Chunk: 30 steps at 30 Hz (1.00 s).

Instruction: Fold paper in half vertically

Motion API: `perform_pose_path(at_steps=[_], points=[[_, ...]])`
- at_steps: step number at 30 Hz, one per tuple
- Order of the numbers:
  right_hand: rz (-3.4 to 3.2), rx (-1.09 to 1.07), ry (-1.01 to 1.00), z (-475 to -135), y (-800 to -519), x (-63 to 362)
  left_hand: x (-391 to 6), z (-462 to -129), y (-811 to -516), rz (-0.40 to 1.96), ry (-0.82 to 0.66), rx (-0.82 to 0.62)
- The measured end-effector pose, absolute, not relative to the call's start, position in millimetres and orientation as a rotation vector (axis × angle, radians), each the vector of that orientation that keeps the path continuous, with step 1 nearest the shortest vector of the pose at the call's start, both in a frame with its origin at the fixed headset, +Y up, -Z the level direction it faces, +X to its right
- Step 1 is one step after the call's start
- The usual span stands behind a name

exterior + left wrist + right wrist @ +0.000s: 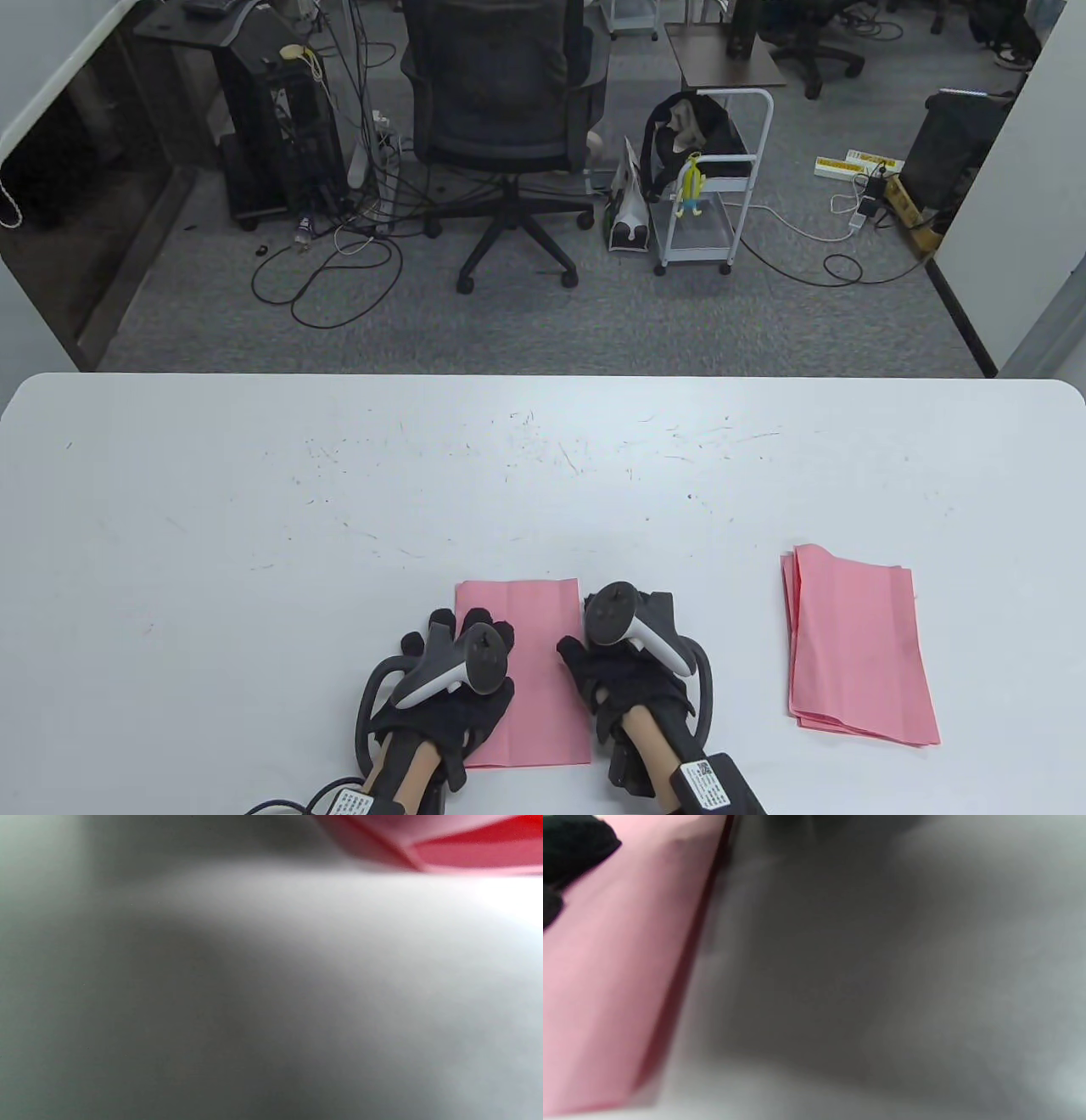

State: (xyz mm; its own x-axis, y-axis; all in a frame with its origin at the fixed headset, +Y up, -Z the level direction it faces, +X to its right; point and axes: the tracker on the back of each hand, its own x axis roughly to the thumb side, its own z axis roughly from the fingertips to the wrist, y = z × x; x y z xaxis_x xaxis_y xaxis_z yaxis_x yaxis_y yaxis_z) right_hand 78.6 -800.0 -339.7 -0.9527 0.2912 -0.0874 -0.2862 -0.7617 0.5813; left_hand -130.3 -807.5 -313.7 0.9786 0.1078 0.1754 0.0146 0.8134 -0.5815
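A folded pink paper (534, 671) lies on the white table (339, 526) near the front edge. My left hand (454, 654) rests flat on its left part, fingers spread over it. My right hand (611, 654) lies at the paper's right edge, thumb touching it; its other fingers are hidden under the tracker. The left wrist view shows a blurred edge of the pink paper (445, 849) above the table surface. The right wrist view shows the pink paper (615, 984) on the left with black glove fingertips (572, 844) at the top left corner.
A stack of folded pink papers (857, 645) lies to the right on the table. Beyond the table's far edge stand an office chair (501, 127) and a white cart (713, 178) on the floor.
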Motion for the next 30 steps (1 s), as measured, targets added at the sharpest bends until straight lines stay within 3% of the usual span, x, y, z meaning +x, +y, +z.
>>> perform_pose_path(at_steps=[8,20,30], points=[[2.672,0.068,0.882,-334,-799,70,-130,-314,-807,0.052,-0.204,-0.622],[2.473,0.259,0.843,-322,-776,50,-130,-314,-807,0.052,-0.204,-0.621],[2.280,0.004,0.785,-326,-780,69,-130,-313,-808,0.054,-0.204,-0.621]])
